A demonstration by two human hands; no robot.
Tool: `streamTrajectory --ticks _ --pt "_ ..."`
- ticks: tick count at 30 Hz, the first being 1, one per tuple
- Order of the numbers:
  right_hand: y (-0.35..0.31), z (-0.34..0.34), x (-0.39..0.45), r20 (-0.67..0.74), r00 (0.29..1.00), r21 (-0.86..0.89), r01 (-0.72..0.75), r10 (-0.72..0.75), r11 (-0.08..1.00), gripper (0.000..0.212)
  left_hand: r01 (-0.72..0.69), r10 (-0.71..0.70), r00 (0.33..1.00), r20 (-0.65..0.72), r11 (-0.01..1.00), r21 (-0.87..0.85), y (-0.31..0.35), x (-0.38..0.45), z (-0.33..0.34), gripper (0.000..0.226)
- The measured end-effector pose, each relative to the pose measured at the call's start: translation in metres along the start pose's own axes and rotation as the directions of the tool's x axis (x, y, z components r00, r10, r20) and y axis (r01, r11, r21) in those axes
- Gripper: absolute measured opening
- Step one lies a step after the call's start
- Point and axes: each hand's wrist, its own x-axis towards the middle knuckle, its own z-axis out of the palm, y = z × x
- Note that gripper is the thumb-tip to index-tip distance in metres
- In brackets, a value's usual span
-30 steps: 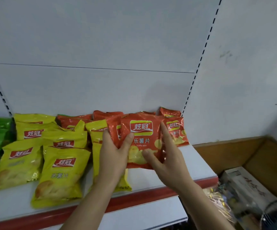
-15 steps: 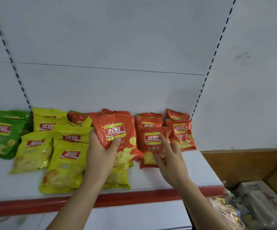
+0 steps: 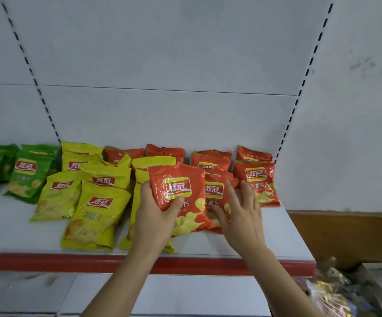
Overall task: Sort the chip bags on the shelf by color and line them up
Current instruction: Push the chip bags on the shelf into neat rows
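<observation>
Lying at the shelf's (image 3: 242,243) far left end, green chip bags (image 3: 26,176) sit in a small overlapping cluster against the back panel. Just right of them, yellow chip bags (image 3: 97,216) are spread from the back toward the red front edge, several overlapping. The left hand (image 3: 155,216) grips an orange chip bag (image 3: 181,197) by its lower left corner, thumb curled over the front and fingers behind it, holding it tilted above a yellow bag near the shelf's middle. Touching its right edge, a second orange bag (image 3: 215,191) lies flat, and the right hand (image 3: 242,216) rests on it with fingers (image 3: 231,193) straight and spread. More orange bags (image 3: 256,181) line the back and the right end of the shelf.
</observation>
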Motion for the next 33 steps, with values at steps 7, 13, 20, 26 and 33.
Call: streamTrajectory --ticks 7,13,20,26,33 --pt "-0.039 -0.042 -0.02 0.119 0.992 0.565 -0.032 -0.043 0.824 0.075 -0.017 0.018 0.993 0.116 1.0 -0.01 0.0 -0.006 0.033 0.073" --pt "-0.018 -0.021 -0.027 0.003 1.0 0.252 -0.002 0.001 0.968 0.074 -0.428 0.43 0.893 0.134 0.715 0.552 -0.021 -0.004 0.025 0.082" --pt "-0.007 0.007 -0.039 0.07 0.997 -0.227 -0.023 0.04 0.974 0.095 -0.422 0.376 0.884 0.278 0.386 0.82 -0.065 0.006 0.005 0.074" --pt "-0.008 0.001 -0.034 0.057 0.998 -0.261 0.027 -0.013 0.965 0.088 -0.379 0.337 0.906 0.255 0.383 0.842 -0.069 0.003 -0.002 0.072" --pt "-0.066 0.005 -0.044 -0.092 0.966 -0.166 0.226 -0.243 0.96 0.063 -0.324 0.347 0.915 0.207 0.323 0.889 -0.077 -0.001 -0.034 0.07"
